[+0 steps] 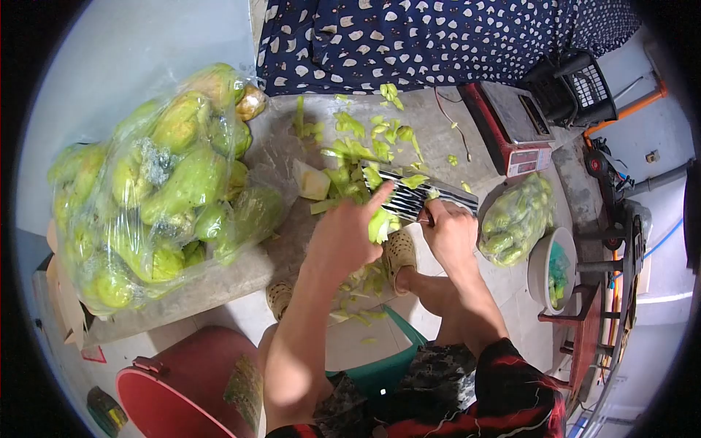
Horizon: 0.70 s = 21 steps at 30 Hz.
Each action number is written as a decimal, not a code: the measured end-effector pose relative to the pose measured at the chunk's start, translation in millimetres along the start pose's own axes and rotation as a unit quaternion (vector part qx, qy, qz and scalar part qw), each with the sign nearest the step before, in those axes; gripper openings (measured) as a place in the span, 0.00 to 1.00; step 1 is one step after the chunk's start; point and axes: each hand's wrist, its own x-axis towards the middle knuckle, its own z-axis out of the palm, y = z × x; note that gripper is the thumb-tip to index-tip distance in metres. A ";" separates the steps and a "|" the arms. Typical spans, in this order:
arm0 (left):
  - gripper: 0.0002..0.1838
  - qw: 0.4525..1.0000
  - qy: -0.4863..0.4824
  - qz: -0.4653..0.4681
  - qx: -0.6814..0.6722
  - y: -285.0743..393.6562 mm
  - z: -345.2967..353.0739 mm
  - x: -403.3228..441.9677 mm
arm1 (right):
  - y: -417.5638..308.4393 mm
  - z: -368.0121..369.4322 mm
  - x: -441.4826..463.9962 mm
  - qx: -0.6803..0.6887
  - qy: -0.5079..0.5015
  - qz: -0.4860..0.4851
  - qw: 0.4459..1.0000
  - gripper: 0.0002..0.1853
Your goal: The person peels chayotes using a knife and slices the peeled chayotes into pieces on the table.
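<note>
My left hand (347, 237) reaches in from below, index finger stretched over the near end of a flat black-and-white striped board (456, 194). Its other fingers curl around a light green papaya piece (379, 227). My right hand (449, 232) is closed at the board's lower edge; what it grips is largely hidden, with a small dark part showing by the fingertips. Green strips (414, 181) lie on the board. Beside it are a pale peeled chunk (312, 181) and a heap of green peelings (350, 151) on the concrete slab (288, 117).
A large clear bag of green papayas (182, 182) fills the left side. To the right are a red scale (518, 128), a bag of green pieces (518, 219) and a white basin (540, 270). A red bucket (175, 379) stands at lower left, and peelings litter the floor.
</note>
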 end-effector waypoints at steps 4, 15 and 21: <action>0.53 0.999 -0.035 0.001 -0.023 1.6 7.1 -2.6 | 0.6 3.0 -0.2 -0.001 0.004 0.011 1.000 0.06; 0.48 0.998 -0.023 -0.036 -0.045 -6.3 2.5 1.9 | -2.7 5.9 2.3 -0.013 -0.005 -0.001 1.000 0.07; 0.46 0.999 0.037 -0.040 0.006 -9.7 -5.1 0.4 | -0.9 6.1 2.9 -0.012 0.002 0.002 1.000 0.07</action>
